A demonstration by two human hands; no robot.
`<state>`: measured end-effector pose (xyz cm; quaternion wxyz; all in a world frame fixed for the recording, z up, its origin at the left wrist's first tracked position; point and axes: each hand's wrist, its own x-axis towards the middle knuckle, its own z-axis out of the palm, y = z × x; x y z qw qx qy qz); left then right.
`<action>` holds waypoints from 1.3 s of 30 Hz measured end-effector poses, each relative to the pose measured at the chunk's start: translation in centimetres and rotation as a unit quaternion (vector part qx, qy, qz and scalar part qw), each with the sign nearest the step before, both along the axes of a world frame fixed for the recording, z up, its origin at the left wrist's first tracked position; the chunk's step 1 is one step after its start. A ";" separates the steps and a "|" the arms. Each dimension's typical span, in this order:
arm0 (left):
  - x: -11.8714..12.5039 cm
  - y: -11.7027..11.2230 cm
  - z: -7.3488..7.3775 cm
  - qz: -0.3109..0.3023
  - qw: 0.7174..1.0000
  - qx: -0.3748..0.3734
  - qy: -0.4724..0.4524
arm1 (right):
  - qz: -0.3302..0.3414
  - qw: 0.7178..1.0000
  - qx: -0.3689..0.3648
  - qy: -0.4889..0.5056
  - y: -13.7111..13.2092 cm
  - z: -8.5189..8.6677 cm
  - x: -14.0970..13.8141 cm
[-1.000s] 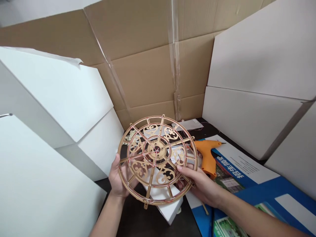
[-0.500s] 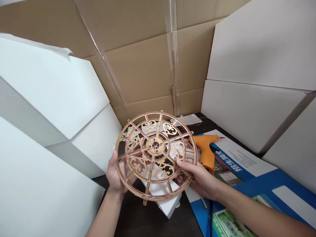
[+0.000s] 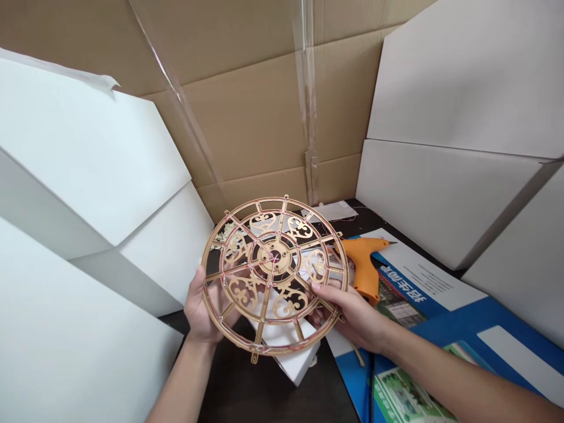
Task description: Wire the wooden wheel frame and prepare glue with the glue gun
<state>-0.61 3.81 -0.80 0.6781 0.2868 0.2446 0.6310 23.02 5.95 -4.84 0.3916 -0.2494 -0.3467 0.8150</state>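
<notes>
I hold a round laser-cut wooden wheel frame (image 3: 274, 255) in front of me, with scrollwork panels, spokes and a central hub. Thin red lines run along its ribs. My left hand (image 3: 203, 311) supports its lower left rim from behind, with the fingers hidden behind the frame. My right hand (image 3: 353, 320) grips the lower right rim, with the thumb across the front. Just beyond my right hand lies an orange hot glue gun (image 3: 362, 267), on a blue and white printed sheet (image 3: 440, 299).
A white box (image 3: 293, 358) sits under the wheel on the dark table (image 3: 247, 388). Large white boards (image 3: 101, 164) stand at the left and right, backed by taped cardboard (image 3: 247, 117). Pale wooden pieces show through the wheel at the far left.
The wheel and both hands sit slightly further left and up in view, and the background has shifted similarly. My grip on the rim looks unchanged.
</notes>
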 end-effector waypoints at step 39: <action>1.1 -0.3 1.0 -0.072 0.996 0.049 -0.009 | 0.047 0.997 -0.042 0.036 0.4 0.6 0.5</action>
